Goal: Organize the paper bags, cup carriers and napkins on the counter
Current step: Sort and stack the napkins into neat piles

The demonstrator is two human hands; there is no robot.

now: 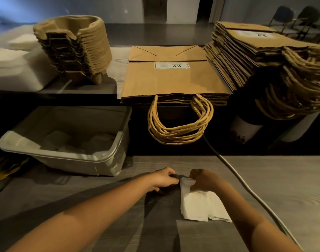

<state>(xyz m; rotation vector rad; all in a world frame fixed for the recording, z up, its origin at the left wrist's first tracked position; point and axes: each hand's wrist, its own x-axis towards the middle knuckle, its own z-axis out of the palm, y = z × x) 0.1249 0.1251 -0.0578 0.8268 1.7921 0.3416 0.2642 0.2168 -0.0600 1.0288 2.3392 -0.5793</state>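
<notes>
1. Head view puts us over the lower counter (282, 179), where both hands meet at the far edge of a small stack of white napkins (197, 204) lying flat on the wood.
2. Our right hand (203, 180) pinches the napkins' far corner and tips it up slightly. Our left hand (164, 179) has its fingers curled round a dark film (164, 197) that lies just beside the stack and seems to run partly under it. We judge it to be a wrapper coming off, though the dim light leaves that unsure.
3. The two-handed hold makes sense: one hand anchors the loose sheets so they keep square, and the other can draw the film away.
4. On the raised shelf (117, 66) beyond, the cup carriers (73, 51) sit nested in one column, which keeps them compact. To their left are more white napkin piles (19, 70), blurred.
5. Flat paper bags (173, 79) lie mid-shelf with their twisted handles (179, 128) hanging over the edge. A taller, slumping bag stack (246, 51) sits to their right and looks to us in need of squaring.
6. A grey plastic bin (64, 146) stands to the left of the hands. A white cable (246, 188) runs past the right wrist and could snag.
</notes>
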